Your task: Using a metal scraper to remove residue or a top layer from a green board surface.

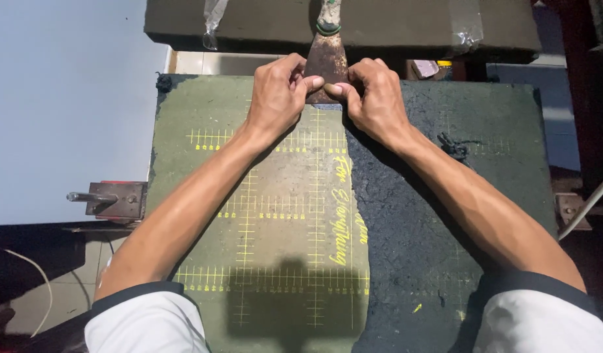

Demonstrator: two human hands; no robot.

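Head view showed a dark surface [445,261] covered on its left part by a green gridded mat [275,216]. Left hand [275,98] and right hand [377,101] met at the mat's far edge, thumbs and fingertips pinched tight on the wide end of a rusty scraper blade [326,62]. Blade looked thin, stiff, light, rough with rust, likely sharp-edged; best held by the flat faces or the handle [327,16] beyond.

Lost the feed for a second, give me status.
Both hands, left and right, pinch the rusty scraper blade at the far edge of the green gridded board. Nothing blocking.
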